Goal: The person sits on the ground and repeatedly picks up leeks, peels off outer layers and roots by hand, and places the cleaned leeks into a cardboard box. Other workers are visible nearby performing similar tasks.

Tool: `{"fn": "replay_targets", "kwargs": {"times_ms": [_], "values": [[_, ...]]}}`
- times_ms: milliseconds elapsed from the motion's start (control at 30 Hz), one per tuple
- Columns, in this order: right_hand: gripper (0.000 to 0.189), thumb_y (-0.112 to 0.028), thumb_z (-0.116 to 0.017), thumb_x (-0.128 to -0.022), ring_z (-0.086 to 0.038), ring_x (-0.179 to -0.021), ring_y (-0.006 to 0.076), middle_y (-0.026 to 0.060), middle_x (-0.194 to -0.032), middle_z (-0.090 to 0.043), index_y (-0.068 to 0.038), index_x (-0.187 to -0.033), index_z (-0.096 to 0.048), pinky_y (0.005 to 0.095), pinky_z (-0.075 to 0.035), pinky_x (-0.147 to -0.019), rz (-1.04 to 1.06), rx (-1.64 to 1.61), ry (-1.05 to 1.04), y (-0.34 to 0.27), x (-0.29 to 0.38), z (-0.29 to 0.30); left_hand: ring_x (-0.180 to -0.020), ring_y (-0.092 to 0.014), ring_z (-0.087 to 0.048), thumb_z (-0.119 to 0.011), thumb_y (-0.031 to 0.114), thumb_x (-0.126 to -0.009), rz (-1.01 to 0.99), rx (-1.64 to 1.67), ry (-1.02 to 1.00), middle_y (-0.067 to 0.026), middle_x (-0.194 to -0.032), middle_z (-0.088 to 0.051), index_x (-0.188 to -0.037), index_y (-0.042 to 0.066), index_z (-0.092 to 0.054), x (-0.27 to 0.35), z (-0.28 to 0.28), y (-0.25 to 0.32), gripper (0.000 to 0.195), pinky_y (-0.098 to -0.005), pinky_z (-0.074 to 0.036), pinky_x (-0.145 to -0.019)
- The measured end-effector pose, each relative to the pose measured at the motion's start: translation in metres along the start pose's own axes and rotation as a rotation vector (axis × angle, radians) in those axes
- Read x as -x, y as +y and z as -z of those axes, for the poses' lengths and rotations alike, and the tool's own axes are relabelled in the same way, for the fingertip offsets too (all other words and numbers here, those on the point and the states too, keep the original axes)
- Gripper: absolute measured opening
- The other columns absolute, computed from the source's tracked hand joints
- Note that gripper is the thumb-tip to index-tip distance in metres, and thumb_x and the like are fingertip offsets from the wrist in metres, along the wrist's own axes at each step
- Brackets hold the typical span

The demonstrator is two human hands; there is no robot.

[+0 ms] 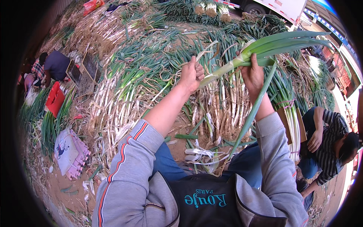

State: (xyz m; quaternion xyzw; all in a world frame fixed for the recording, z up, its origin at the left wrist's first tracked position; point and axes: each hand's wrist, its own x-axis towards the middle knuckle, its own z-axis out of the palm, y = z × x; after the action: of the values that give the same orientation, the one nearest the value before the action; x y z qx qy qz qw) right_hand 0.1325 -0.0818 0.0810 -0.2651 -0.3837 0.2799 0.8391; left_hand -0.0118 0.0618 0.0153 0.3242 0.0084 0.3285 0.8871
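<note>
My right hand (251, 73) grips a large green onion (227, 69) near the top of its pale stalk, where the broad green leaves fan out to the upper right. One long leaf hangs bent down past my right forearm. My left hand (192, 74) is closed on a thin, dry outer leaf strip (208, 49) that sticks up above the fist. The stalk's lower end passes behind my left wrist. Below my hands lie peeled white and pale leaf scraps (202, 154) on the soil between my knees.
Rows of green onions (136, 73) cover the ground ahead. A tied bundle (290, 122) stands at my right, beside a crouching person (329, 136). At left are a red bag (54, 99), a pink foam mat (78, 159) and people (56, 65) bending. A truck (278, 8) stands behind.
</note>
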Motion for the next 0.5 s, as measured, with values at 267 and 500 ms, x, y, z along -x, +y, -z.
{"fn": "replay_targets", "kwargs": {"times_ms": [267, 500], "values": [[0.034, -0.022, -0.043, -0.089, -0.054, -0.093, 0.0322, 0.015, -0.106, -0.051, -0.002, -0.116, -0.038, 0.0472, -0.047, -0.079, 0.099, -0.016, 0.24, -0.053, 0.005, 0.078, -0.092, -0.03, -0.056, -0.053, 0.024, -0.077, 0.713, -2.293, -0.421, -0.0148, -0.097, -0.059, -0.095, 0.011, -0.063, 0.057, 0.119, -0.011, 0.023, -0.0362, -0.041, -0.085], [0.032, -0.019, -0.044, -0.089, -0.052, -0.098, 0.0268, 0.0135, -0.107, -0.051, -0.001, -0.115, -0.04, 0.0501, -0.045, -0.083, -0.002, 0.047, 0.073, -0.044, 0.019, 0.079, -0.085, -0.018, -0.055, -0.056, 0.029, -0.081, -0.339, -1.39, -0.263, -0.0092, -0.091, -0.058, -0.094, 0.001, -0.061, -0.015, 0.026, -0.062, 0.031, -0.0275, -0.041, -0.076]]}}
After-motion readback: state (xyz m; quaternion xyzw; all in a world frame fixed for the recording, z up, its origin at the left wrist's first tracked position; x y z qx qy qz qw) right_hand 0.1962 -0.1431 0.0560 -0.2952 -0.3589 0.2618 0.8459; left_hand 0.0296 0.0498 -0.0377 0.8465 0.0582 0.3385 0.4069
